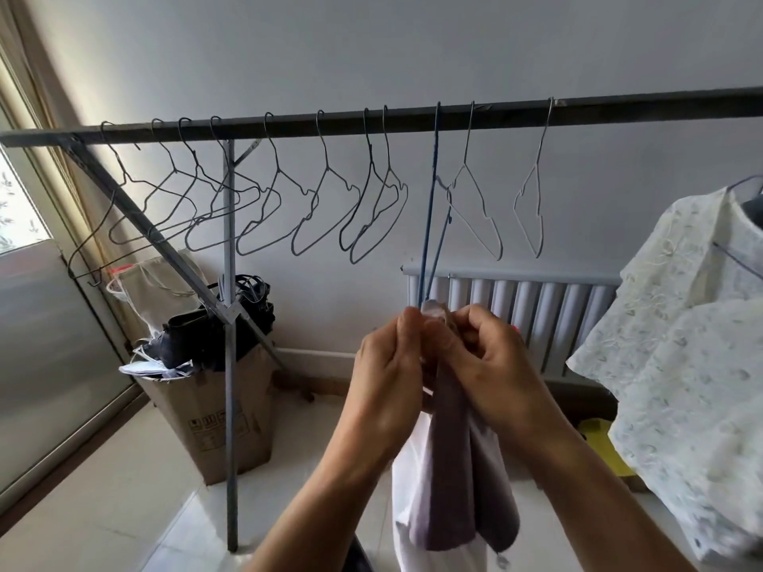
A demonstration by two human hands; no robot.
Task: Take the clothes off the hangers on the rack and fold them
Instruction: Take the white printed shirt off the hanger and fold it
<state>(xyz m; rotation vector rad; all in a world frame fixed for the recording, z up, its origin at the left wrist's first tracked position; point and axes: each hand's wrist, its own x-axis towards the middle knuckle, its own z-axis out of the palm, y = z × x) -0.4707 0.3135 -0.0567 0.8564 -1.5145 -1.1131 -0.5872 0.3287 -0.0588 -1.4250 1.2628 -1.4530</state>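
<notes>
Head view: left hand [388,377] and right hand [493,365] both pinched the mauve garment [458,472] at the bottom of the blue hanger [429,208]; I judged a hard tug could unhook it off the rack [330,121].

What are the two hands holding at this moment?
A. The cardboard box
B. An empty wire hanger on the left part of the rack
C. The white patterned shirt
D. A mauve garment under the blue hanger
D: the left hand and the right hand both pinch the top of the mauve garment, just under the blue hanger, while the white patterned shirt hangs untouched at the right.
</notes>
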